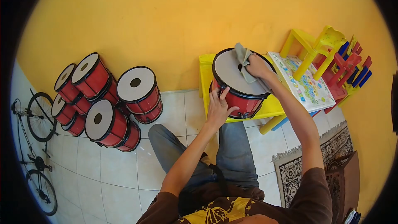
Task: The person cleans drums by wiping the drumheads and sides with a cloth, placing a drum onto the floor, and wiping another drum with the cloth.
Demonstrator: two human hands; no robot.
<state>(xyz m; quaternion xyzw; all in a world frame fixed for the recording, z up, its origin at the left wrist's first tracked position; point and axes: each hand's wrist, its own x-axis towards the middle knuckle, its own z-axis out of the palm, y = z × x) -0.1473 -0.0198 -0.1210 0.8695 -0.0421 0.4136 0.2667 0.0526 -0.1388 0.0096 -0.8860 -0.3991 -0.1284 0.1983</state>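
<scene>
Left hand [218, 108], fingers spread, on near side of red cylindrical drum with white head and black rims [241, 73]; right hand [258, 66] pinching grey-green cloth [244, 60] against drum's white head; drum sits on yellow plastic table [271, 107], by the wall. White-topped table with colourful print [309, 87] just beside, right; stacked red drums [98, 121] on tiled floor, left, bicycle [36, 161] beyond them.

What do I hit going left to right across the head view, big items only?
Bicycle → red drums on the floor → red drum on the yellow table → printed tabletop → red plastic chair.
</scene>
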